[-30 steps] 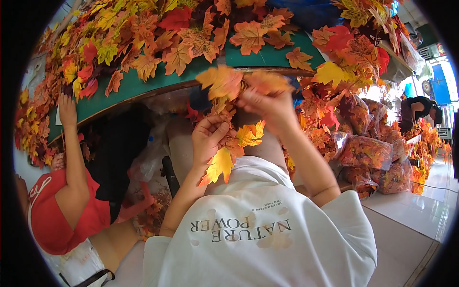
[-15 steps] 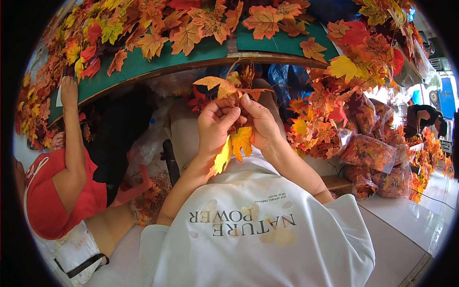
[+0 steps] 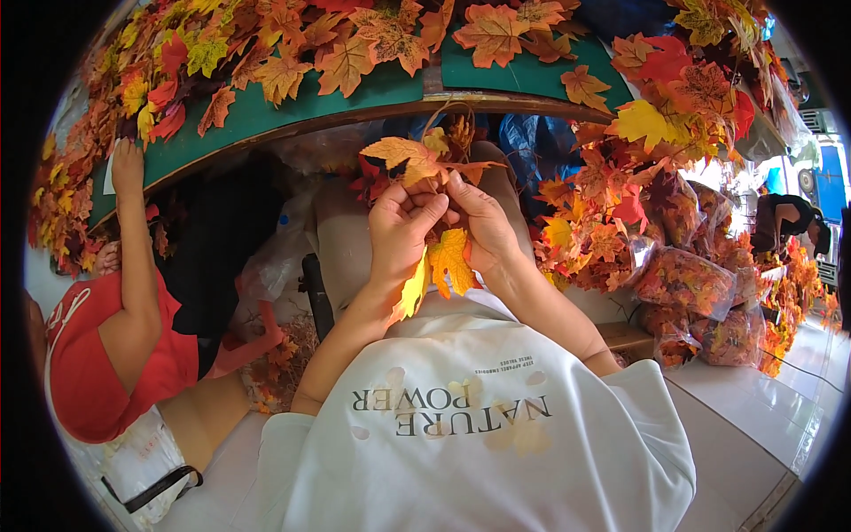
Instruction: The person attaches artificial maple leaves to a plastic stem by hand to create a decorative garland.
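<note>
Over my lap, my left hand [image 3: 403,232] and my right hand [image 3: 487,232] come together on a strand of artificial maple leaves. Both are closed, with thumbs and fingertips pinching the strand's thin stem; my fingers hide the exact spot. Above the fingertips an orange leaf [image 3: 408,157] spreads out to the left. Below them hangs a golden-yellow leaf [image 3: 453,259], and a brighter yellow leaf [image 3: 413,288] lies against my left wrist. A thin brown stem [image 3: 436,113] loops up toward the table edge.
A green-topped table [image 3: 368,96] heaped with autumn leaves curves across the front. Bagged leaves [image 3: 687,282] are piled at the right, beside loose leaf bunches [image 3: 585,222]. Close on my left sits a person in red [image 3: 124,363], one hand at the table edge. Another person [image 3: 789,222] bends far right.
</note>
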A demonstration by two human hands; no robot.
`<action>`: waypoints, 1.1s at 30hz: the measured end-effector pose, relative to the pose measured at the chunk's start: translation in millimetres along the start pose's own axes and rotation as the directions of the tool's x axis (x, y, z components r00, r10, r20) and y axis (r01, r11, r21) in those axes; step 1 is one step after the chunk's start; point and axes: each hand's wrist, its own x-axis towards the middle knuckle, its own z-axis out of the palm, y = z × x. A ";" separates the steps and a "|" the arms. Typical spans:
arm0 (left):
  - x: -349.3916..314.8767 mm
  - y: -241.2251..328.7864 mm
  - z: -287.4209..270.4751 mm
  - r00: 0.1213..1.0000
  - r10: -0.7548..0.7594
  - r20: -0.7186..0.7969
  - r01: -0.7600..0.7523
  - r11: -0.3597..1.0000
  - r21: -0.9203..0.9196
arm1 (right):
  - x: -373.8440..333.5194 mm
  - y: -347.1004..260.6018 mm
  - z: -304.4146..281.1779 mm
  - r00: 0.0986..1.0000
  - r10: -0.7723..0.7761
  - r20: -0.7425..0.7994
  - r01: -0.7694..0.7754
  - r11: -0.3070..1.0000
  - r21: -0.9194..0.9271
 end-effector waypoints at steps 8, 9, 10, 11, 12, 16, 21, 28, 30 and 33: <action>2.2 -2.1 -1.4 1.000 -0.020 -0.014 0.020 1.000 -0.004 | 1.4 -0.6 6.3 0.997 0.024 -0.076 -0.019 0.997 0.069; 2.2 -2.1 -1.9 1.000 -0.030 -0.006 0.030 1.000 0.005 | 1.6 -0.5 5.4 0.997 0.024 -0.076 -0.019 0.997 0.069; 2.0 -1.4 -1.5 1.000 -0.031 -0.006 0.031 1.000 0.004 | 2.1 0.2 3.4 0.998 0.021 -0.061 -0.017 0.998 0.053; 1.7 -0.2 -0.9 0.999 -0.037 -0.014 0.037 0.999 0.007 | 2.5 0.8 1.4 0.999 0.018 -0.047 -0.016 0.999 0.037; 1.5 0.1 -0.7 0.999 -0.043 -0.021 0.043 0.999 0.010 | 3.4 1.7 -0.9 0.999 0.018 -0.047 -0.016 0.999 0.038; 1.9 -2.4 -2.0 1.000 -0.005 -0.020 0.005 1.000 -0.009 | 4.0 3.6 -4.1 0.999 0.023 -0.042 -0.022 0.999 0.029; 0.2 0.6 -0.3 1.000 0.000 -0.027 0.001 0.999 0.040 | -2.2 12.5 -7.3 0.977 -0.214 -0.001 0.213 0.971 -0.109; -6.2 0.2 7.7 0.997 -0.072 0.019 0.073 0.990 -0.124 | -14.6 -1.8 -22.4 0.677 -0.730 0.095 0.664 0.550 -0.508; -7.6 -2.5 8.4 0.995 -0.099 -0.001 0.099 0.995 0.007 | -18.6 -4.4 -22.8 0.684 -0.726 0.075 0.666 0.580 -0.469; -5.1 -5.3 10.1 0.994 -0.094 0.055 0.093 0.995 0.026 | -21.4 -3.1 -22.0 0.889 -0.416 -0.191 0.418 0.908 -0.030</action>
